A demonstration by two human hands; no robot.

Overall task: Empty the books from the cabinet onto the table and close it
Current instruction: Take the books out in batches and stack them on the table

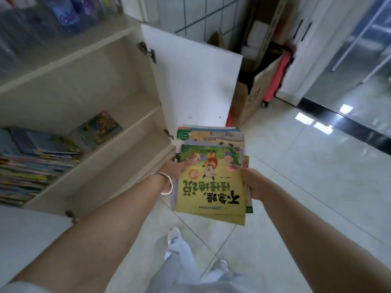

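Facing away from the reader, large black Chinese characters run upside down across the yellow-green cover topping the stack of books [211,176]; the words cannot be made out. Left hand [176,169] and right hand [251,182] each clamp a grip on the stack's side edges, holding it above the floor [296,166], right of the open cabinet [88,85], where more books [38,161] lie on the lower shelf.

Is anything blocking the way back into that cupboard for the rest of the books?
Nothing visible does. The cabinet door stands wide open, and the remaining books lie exposed on the shelf. But both the left hand and right hand grip a stack of books.
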